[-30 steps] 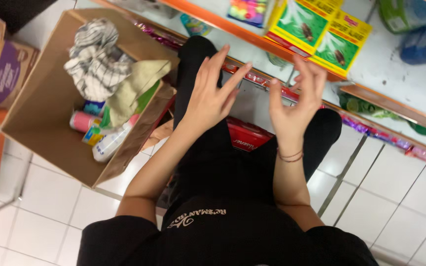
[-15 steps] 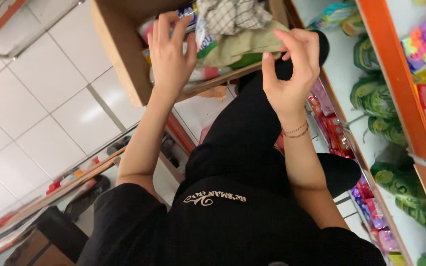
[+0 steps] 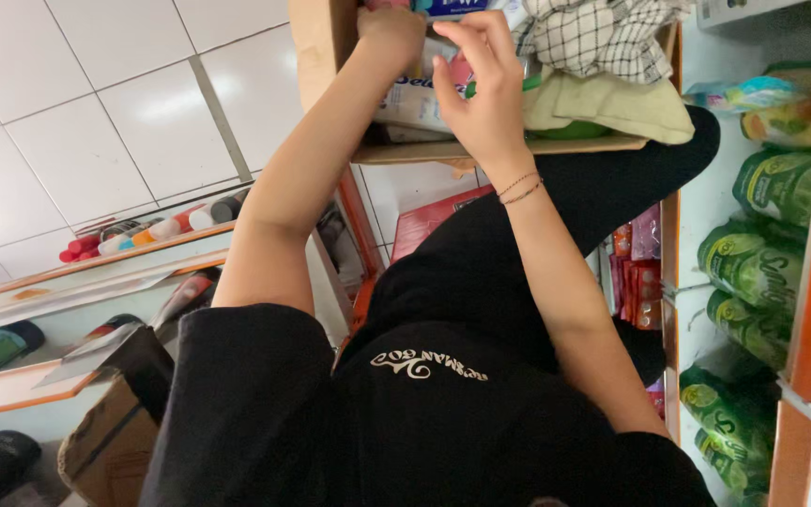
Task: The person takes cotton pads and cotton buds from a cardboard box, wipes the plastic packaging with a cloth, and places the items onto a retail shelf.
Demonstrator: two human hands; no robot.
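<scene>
Both hands reach into the cardboard box (image 3: 326, 42) among the bottles. The left hand (image 3: 389, 28) grips a white bottle (image 3: 405, 99); the right hand (image 3: 481, 89) pinches beside the checked cloth (image 3: 603, 38).

Just beyond the right hand (image 3: 485, 94), woven checked cloth (image 3: 603, 38) lies in a matt cardboard box (image 3: 316, 38). Glossy plastic pouches (image 3: 753, 272) sit off to its right.

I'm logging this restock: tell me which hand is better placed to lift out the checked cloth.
Probably the right hand: it hovers open beside the checked cloth in the cardboard box. The left hand is farther away, on a white package.
</scene>
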